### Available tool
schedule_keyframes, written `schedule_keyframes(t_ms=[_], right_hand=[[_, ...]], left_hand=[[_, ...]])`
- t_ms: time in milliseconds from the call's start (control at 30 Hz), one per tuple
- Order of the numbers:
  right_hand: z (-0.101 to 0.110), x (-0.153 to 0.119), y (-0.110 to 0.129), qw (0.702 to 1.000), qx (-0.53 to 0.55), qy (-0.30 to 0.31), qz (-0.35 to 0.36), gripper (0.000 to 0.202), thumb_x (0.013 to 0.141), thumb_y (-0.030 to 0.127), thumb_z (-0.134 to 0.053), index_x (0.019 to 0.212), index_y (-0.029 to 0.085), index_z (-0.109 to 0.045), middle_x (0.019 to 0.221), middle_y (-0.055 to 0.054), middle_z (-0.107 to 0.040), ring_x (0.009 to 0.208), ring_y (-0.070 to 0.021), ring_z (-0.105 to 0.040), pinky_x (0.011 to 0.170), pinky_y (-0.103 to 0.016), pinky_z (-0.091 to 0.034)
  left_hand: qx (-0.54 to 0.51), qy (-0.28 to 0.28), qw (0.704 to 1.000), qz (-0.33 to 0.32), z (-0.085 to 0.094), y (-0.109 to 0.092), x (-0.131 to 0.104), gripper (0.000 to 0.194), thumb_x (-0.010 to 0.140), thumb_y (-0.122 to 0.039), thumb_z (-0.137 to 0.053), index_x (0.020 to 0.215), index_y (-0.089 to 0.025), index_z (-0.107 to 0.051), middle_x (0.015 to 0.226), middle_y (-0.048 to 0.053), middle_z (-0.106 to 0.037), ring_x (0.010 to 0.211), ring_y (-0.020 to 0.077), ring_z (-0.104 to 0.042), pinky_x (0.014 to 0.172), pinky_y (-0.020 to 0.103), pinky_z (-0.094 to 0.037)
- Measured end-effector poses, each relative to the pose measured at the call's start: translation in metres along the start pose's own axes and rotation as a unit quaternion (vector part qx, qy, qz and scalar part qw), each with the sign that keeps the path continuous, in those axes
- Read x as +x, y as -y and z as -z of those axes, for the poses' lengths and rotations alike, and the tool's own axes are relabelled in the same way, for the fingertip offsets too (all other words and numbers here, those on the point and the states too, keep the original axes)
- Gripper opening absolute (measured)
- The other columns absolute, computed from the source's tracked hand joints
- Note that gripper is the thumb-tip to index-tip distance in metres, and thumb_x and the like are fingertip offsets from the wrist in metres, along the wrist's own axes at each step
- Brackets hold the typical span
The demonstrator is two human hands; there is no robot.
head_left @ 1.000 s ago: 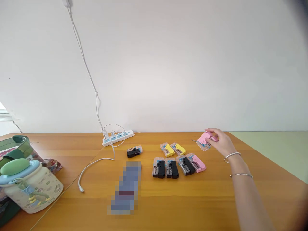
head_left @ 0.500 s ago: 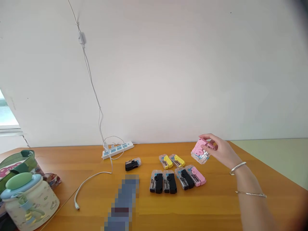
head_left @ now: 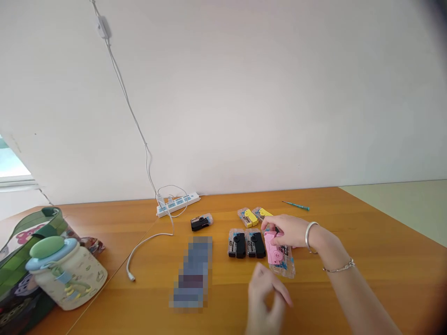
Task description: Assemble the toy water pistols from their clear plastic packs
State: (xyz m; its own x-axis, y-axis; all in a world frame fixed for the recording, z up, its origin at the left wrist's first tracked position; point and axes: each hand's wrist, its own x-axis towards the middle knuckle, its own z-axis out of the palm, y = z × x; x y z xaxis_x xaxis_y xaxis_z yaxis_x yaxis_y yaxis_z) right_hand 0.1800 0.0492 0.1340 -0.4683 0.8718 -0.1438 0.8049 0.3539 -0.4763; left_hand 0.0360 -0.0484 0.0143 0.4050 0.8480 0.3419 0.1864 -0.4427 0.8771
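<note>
My right hand (head_left: 284, 229), with two bracelets on its wrist, holds a pink device in a clear wrapper (head_left: 275, 249) low over the wooden table, in front of the row of packs. Below and left of it, my left hand (head_left: 265, 295) is raised, blurred, with its fingers bent; the blur hides whether it pinches anything. Two black wrapped devices (head_left: 246, 244) lie side by side just left of the pink one. Behind them are two yellow wrapped devices (head_left: 248, 217). Another black device (head_left: 201, 222) lies apart to the left. My right hand hides further packs beneath it.
A teal screwdriver (head_left: 296, 205) lies at the back right. A white power strip (head_left: 179, 204) and cable run along the wall side. At the left stand a cream jar (head_left: 71, 274) with a green lid and a green bag (head_left: 14, 274). A pixelated patch covers something mid-table.
My right hand has brought the pink device left and down toward the other packs. My left hand has come into view from below. The screwdriver now shows, and the view has shifted.
</note>
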Motion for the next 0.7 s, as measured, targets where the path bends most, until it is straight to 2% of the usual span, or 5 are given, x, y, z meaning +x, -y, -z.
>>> schedule_keyframes(t_ms=[100,167,300,433,700], right_hand=[[-0.014,0.008,0.007,0.999,-0.022,-0.004,0.023,0.034,0.063,0.017,-0.059,0.095,0.028,-0.058,0.080,0.000,-0.061,0.067,-0.0181,-0.055,0.054,-0.027,-0.038],[-0.023,0.014,0.010,0.999,-0.024,0.009,0.025,0.038,0.063,0.018,-0.059,0.099,0.028,-0.056,0.076,0.001,-0.060,0.064,-0.0178,-0.054,0.054,-0.027,-0.038],[-0.035,0.021,0.019,0.998,-0.013,0.044,0.046,0.038,0.065,0.023,-0.058,0.103,0.026,-0.054,0.077,0.000,-0.060,0.063,-0.0178,-0.054,0.053,-0.028,-0.038],[-0.035,0.020,0.027,0.995,0.017,0.073,0.067,0.036,0.070,0.030,-0.058,0.105,0.025,-0.053,0.080,0.000,-0.062,0.066,-0.0170,-0.056,0.056,-0.027,-0.040],[-0.027,0.020,0.017,0.991,0.044,0.082,0.092,0.026,0.073,0.031,-0.058,0.098,0.026,-0.058,0.077,0.001,-0.066,0.065,-0.0151,-0.059,0.056,-0.026,-0.045]], left_hand=[[-0.008,-0.253,0.967,0.032,0.027,0.004,0.014,0.025,0.091,-0.029,-0.036,0.074,-0.020,-0.052,0.080,0.005,-0.053,0.085,0.0196,-0.050,0.082,0.036,-0.040],[-0.032,-0.281,0.958,0.051,0.042,0.006,0.016,0.012,0.086,-0.032,-0.047,0.086,-0.021,-0.053,0.090,0.005,-0.054,0.094,0.0212,-0.049,0.088,0.035,-0.037],[-0.140,-0.192,0.964,0.119,0.052,0.012,0.013,0.032,0.085,-0.044,-0.047,0.107,-0.021,-0.050,0.104,0.007,-0.057,0.103,0.0217,-0.050,0.091,0.034,-0.037],[-0.182,-0.102,0.967,0.145,0.049,0.012,0.011,0.039,0.085,-0.049,-0.044,0.108,-0.019,-0.051,0.099,0.007,-0.059,0.095,0.0205,-0.054,0.081,0.030,-0.044],[-0.204,-0.131,0.958,0.155,0.051,0.016,0.014,0.036,0.079,-0.049,-0.055,0.097,-0.018,-0.051,0.092,0.006,-0.058,0.086,0.0176,-0.054,0.068,0.024,-0.046]])
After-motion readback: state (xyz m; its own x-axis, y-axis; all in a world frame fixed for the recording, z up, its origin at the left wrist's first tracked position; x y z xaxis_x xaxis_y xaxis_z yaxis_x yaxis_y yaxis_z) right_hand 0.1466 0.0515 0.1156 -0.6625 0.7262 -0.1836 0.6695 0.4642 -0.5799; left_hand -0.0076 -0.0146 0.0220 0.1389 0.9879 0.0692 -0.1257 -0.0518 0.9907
